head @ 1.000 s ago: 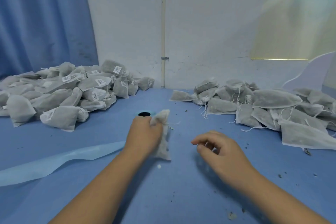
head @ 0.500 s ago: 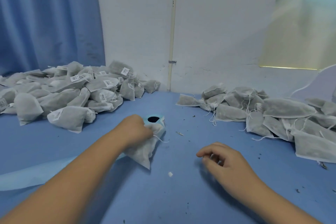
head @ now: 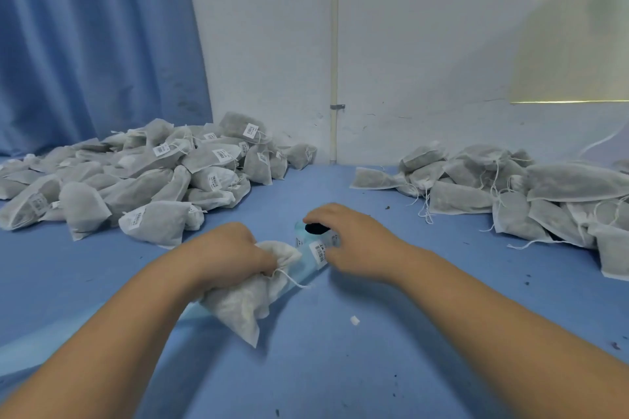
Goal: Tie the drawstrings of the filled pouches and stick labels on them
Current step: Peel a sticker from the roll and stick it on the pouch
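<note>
**Left hand on pouch neck, right hand over label roll**

Head view, one frame.

- The left hand [head: 235, 255] is at near centre. Its fingers are curled tight round the gathered neck of a white fabric drawstring pouch [head: 245, 303]. The filled body of the pouch lies on the blue table surface [head: 340, 367] and slants toward the person. A thin white drawstring [head: 293, 280] trails out from the neck to the right.
- The right hand [head: 354, 241] is just right of the left hand, palm down. It arches over a light blue label roll with a black core [head: 315, 231], and its fingers are curved. Blur hides whether they grip the roll or a label, so their hold cannot be told.
- A white barcode label [head: 320, 250] sits on the pale blue backing strip [head: 102, 330] between the two hands. The strip runs under the pouch and away toward the near left edge.
- A heap of grey-white filled pouches with labels [head: 153, 173] lies at far left, against the blue curtain [head: 85, 44].
- A heap of grey-white filled pouches with loose strings [head: 510, 187] lies at far right, below the white wall [head: 425, 44]. No labels are visible on them.
- A white vertical pipe [head: 334, 44] runs down the wall between the two heaps.
- A small white scrap [head: 355, 320] lies on the table just right of the pouch. Dark crumbs are scattered across the right side.
</note>
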A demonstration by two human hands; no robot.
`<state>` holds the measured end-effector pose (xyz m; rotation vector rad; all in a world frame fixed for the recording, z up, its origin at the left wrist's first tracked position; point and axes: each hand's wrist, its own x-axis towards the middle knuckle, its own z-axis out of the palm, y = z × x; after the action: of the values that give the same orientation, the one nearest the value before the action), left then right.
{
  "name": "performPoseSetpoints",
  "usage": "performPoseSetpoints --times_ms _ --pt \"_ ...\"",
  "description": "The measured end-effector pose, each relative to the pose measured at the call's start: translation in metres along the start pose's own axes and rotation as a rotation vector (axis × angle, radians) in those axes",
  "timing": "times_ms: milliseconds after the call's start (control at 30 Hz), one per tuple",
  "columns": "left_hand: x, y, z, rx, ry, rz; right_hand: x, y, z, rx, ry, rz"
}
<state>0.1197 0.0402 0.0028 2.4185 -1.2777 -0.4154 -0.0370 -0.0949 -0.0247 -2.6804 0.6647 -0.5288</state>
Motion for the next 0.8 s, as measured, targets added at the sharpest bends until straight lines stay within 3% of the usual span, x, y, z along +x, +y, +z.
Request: performPoseSetpoints --times_ms 167,367,633,800 --pt "0.000 -0.005 -0.003 0.066 0.073 -0.005 0.015 0.002 0.013 -0.088 -0.131 0.032" --pt "0.006 -0.020 0.005 -0.094 0.067 -0.057 -0.008 0.002 0.032 -0.176 0.160 0.008" --pt "0.009 -0.028 0.009 -0.224 0.056 -0.076 -0.014 -0.007 0.049 -0.393 0.191 0.072" --pt "0.008 -0.027 0.014 -0.240 0.033 -0.064 -0.019 -0.009 0.047 -0.384 0.180 0.064"
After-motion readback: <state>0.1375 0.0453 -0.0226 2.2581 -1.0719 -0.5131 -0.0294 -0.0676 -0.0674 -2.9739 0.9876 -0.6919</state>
